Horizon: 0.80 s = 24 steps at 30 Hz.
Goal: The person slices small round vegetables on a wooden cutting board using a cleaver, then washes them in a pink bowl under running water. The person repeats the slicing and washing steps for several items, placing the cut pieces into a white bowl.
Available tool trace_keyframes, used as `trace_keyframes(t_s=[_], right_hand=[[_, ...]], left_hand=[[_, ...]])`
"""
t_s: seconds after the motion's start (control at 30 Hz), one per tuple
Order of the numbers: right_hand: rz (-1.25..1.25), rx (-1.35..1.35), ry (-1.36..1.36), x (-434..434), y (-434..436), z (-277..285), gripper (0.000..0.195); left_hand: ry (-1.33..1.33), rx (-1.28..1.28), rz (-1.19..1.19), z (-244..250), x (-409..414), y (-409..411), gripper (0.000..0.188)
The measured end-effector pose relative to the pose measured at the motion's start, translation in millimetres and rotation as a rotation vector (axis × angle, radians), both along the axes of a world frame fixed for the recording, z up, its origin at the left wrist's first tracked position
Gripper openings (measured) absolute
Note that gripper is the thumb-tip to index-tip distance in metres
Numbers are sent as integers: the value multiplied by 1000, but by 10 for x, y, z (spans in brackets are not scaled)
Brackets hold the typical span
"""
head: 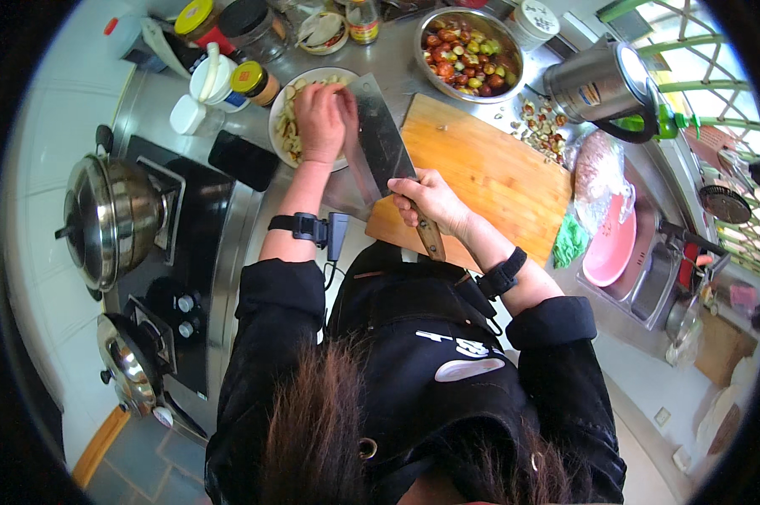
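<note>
My right hand (432,201) grips the wooden handle of a kitchen cleaver (380,136). Its broad blade slants up to the left, beside a white plate (276,142) of cut pale fruit pieces (290,129). Over that plate is my left hand (322,120), its palm turned away and its fingertips partly hidden, so what it holds is unclear. A wooden cutting board (481,170) lies under my right hand, one small scrap near its far edge. Behind the board a steel basin (421,72) holds red and green fruits (462,57) that look like fresh jujubes.
Fruit cores and scraps (541,129) lie right of the board, near an electric kettle (582,82). A pink basin (610,246) rests at the sink (654,284). Leftward are a black phone (243,160), jars (254,82) and a gas hob (194,252) with a lidded pot (115,221).
</note>
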State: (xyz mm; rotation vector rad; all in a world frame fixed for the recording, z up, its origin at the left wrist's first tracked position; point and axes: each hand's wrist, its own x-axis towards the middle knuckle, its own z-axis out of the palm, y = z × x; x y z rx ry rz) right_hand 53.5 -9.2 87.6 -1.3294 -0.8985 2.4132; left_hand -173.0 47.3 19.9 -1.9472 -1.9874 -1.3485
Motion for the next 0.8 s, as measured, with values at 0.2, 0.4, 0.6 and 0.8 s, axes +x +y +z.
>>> trace_keyframes(t_s=[0.2,0.4,0.6,0.8], right_hand=[[121,346,-282,485,-69,143,21],[62,539,-537,1049,-313,228,24],[-111,584,-608,1444,-564,208,22],[-283,444,-602,1596,-835,186,23]], left_hand=[[237,34,114,190,-35,-33,10],[-196,85,-122,590,473,200,9],[-278,-524,-475,867,1294,851,17],[17,-795,-658,361,1876,1523,29]])
